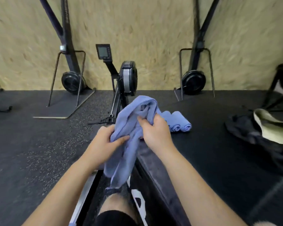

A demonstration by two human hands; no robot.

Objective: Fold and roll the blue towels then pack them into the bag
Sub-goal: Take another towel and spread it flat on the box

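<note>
Both hands grip one bunched blue towel in midair above the rower rail — left hand pinching an edge, right hand clutching folds. Best find two corners and shake it flat — then fold.

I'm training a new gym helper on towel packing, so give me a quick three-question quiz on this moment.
1. True or false: the left hand and the right hand both grip the loose blue towel.
2. The rolled towels lie: A) on the person's knee; B) on the black mat, just beyond the right hand; C) on the rower's screen.
3. Fill in: the dark bag lies on the person's ____ side.

Key: 1 true; 2 B; 3 right.
</note>
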